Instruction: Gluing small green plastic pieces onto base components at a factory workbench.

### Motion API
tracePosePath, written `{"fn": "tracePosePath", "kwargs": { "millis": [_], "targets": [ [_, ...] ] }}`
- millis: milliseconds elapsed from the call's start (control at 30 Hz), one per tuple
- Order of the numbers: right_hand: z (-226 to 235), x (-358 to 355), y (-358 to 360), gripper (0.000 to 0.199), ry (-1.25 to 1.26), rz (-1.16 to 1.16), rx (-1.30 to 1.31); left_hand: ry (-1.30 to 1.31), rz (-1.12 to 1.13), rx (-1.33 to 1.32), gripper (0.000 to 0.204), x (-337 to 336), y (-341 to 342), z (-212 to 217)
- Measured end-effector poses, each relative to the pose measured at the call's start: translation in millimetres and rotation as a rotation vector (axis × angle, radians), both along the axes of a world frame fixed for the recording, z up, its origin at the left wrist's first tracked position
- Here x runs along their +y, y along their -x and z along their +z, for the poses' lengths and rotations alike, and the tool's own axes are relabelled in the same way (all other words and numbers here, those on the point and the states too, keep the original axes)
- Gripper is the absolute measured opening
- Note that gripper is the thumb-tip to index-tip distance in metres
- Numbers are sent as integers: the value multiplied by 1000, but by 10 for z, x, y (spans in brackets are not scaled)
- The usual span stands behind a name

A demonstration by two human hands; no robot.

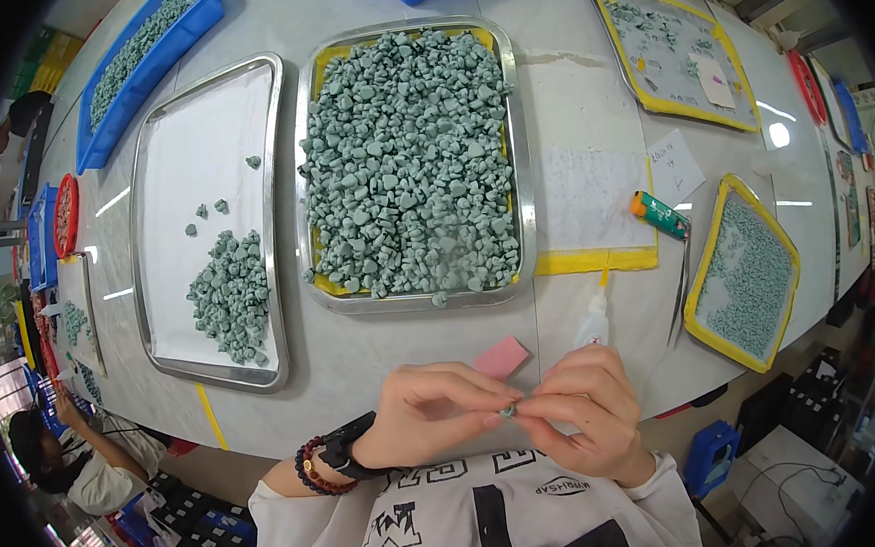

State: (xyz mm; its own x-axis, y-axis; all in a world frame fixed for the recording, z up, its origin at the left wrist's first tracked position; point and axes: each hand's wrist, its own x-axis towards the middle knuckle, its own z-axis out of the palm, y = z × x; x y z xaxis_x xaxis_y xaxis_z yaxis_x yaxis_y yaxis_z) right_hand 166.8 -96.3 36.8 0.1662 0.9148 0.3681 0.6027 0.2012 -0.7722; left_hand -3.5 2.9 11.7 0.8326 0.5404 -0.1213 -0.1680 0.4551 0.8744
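Close to my body, my left hand (436,406) and my right hand (584,410) meet fingertip to fingertip. Pinched between them is a small grey-green piece (507,410), mostly covered by the fingers. A pink block (502,358) lies on the table just beyond my left fingers. Past my right hand stands or lies a small white bottle (592,326) with a yellow nozzle. Farther off, a metal tray with a yellow liner (522,168) is heaped with similar grey-green pieces (411,165). To its left, a white-lined metal tray (189,138) holds a smaller pile (231,298).
At right are a yellow-edged tray of tiny green pieces (743,280), tweezers (680,284), a green tube with an orange cap (659,215) and another yellow-edged tray (647,95). A blue bin (99,144) stands far left. Another person (87,445) sits at left.
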Motion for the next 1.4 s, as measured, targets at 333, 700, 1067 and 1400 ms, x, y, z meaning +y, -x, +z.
{"fn": "tracePosePath", "kwargs": {
  "millis": [333,700,1067,1400],
  "targets": [
    [-61,-13,76,24,-7,-21,-4,-154,29,46,21,18,12,35],
    [-29,1,78,23,-22,-38,-70,-48,0,-16,16,21,15,-2],
    [-22,18,67,23,-14,-40,12,92,-23,-24,19,10,2,2],
    [-59,-177,-153,23,-91,-170,104,554,-142,-139,19,65,63,23]
  ]
}}
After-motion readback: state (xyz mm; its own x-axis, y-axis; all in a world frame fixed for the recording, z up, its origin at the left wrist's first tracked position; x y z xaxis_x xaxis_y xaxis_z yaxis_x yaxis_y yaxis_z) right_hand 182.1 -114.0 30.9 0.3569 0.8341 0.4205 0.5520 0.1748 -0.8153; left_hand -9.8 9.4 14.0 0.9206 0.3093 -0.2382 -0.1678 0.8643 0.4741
